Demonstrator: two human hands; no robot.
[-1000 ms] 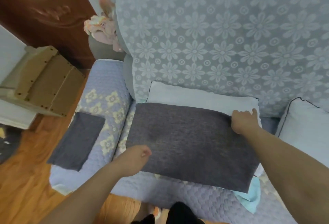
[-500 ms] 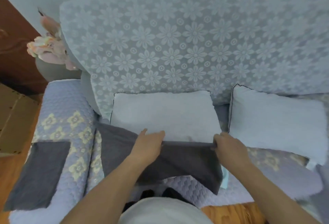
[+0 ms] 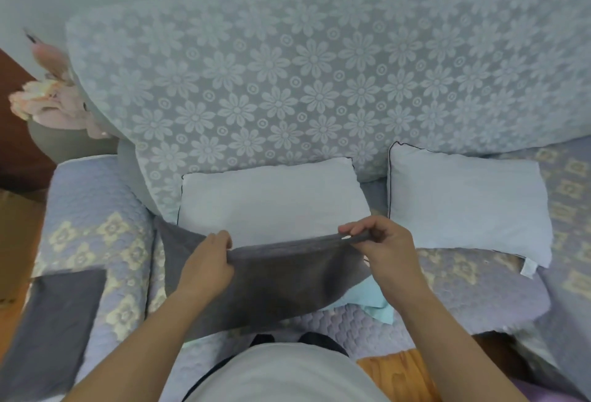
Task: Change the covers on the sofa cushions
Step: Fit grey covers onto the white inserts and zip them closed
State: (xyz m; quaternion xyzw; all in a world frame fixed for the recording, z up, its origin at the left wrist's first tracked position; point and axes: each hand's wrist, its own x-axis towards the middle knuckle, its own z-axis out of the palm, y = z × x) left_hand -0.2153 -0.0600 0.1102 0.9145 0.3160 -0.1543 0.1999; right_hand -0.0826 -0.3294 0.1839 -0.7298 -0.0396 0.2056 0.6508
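Both hands, left and right, pinch the grey cover's far edge before the bare cushion. Next, probably: spread the opening over the cushion's near end.

Grey cover, apparently hand-pinched before white cushion.

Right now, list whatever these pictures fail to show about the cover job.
- Head view: near edge of the white cushion, behind the grey cover.
- Whether the cover's mouth is open: hidden by left hand and right hand.
- Blue cloth: mostly under the cover.
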